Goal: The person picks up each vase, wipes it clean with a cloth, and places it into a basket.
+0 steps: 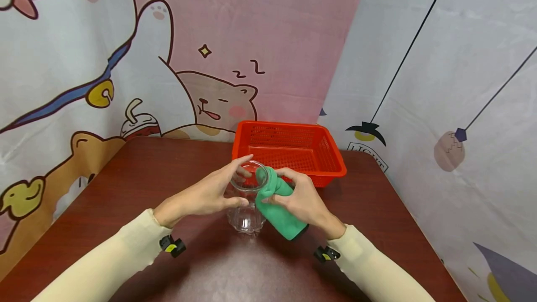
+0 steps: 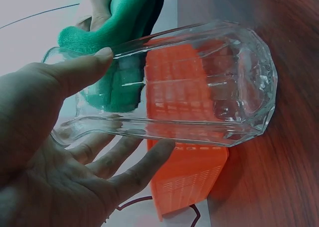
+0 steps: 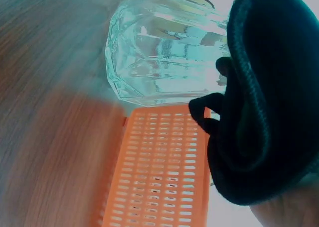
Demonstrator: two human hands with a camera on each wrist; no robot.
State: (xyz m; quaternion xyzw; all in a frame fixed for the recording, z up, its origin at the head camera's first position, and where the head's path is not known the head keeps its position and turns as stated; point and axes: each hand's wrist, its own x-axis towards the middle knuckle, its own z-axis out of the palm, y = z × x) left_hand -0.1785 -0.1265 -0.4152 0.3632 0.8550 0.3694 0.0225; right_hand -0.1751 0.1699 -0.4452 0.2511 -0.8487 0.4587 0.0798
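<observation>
Cartoon-printed curtains close off the far side of your dark wooden table (image 1: 126, 176). From the head view, a red basket (image 1: 289, 150) sits at the far edge, right of centre. Just in front of it a clear glass (image 1: 248, 199) stands upright on the wood. Your left hand (image 1: 205, 195) cups its left side, fingers curled round the rim. Your right hand (image 1: 304, 199) grips a green cloth (image 1: 278, 209) and presses its end against the rim's right side.

Your left wrist view shows the ribbed glass (image 2: 199, 87) lying between your thumb and fingers (image 2: 134, 162), its base on the table (image 2: 289, 162); the green cloth (image 2: 119, 18) is tucked at its mouth, the basket (image 2: 189, 182) behind.

On your right wrist view the cloth (image 3: 269, 97) bulges dark from your grip, touching the glass (image 3: 164, 53), with the basket (image 3: 159, 172) beyond.
</observation>
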